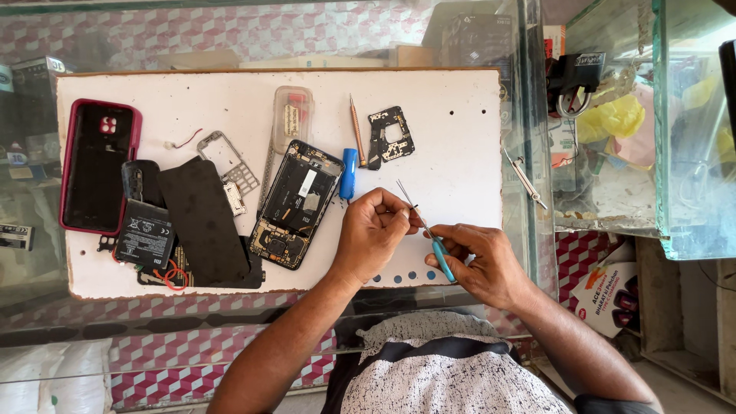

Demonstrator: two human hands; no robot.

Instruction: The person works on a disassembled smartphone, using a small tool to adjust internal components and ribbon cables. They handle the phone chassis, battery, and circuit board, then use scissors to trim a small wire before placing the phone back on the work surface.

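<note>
Both hands worked just in front of the near edge of the white board point(460, 138), close together and almost touching. The right hand point(483, 264) was closed around a pair of tweezers point(425, 226) with a blue grip, the grip buried between thumb and fingers and the thin metal tips running up and to the left, so the tool's long axis slanted from the right hand toward the left one. The left hand point(372, 234) was curled, thumb and forefinger pinched on a very small dark part point(414, 207) right where the tweezers' shaft crossed it; the part was too small to identify. So the held piece sat just left of the shaft and nearer the left fingertips than the right ones, which gripped farther down by the handle. The opened phone point(295, 205), back cover off and circuit board showing, lay on the board to the left of the left hand, its long axis tilted slightly, near but not touching. A blue-handled screwdriver point(349, 175) lay just above the left hand, beside the phone, and a dark inner frame piece point(391, 136) lay farther back. A red phone case point(98, 165) and a battery point(144, 234) were well apart at the board's left end.
</note>
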